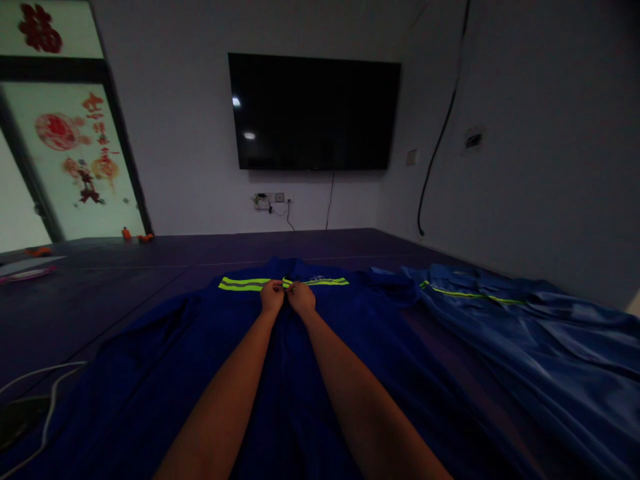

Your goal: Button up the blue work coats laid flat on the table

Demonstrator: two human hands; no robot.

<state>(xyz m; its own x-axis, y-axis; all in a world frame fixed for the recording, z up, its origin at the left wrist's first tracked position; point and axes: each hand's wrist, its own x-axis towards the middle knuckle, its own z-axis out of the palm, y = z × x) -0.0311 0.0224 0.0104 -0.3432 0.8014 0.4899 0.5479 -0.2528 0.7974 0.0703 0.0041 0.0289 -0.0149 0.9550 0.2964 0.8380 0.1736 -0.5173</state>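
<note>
A dark blue work jacket [200, 360] lies spread on the floor in front of me, with a yellow-green reflective stripe [243, 285] across its chest. My left hand [273, 295] and my right hand [301, 297] meet at the middle of the chest, where the front edges come together. The fingers of both are pinched on the jacket's front placket by the stripe. Whether a button or other fastener sits between the fingertips is too small to tell. The collar lies just beyond my hands.
To the right lies another blue garment [560, 340] with a yellow-green stripe. A white cable [55, 393] and a dark flat object [23, 420] are at the lower left. Small orange items [126, 233] stand near the door. A television [315, 113] hangs on the far wall.
</note>
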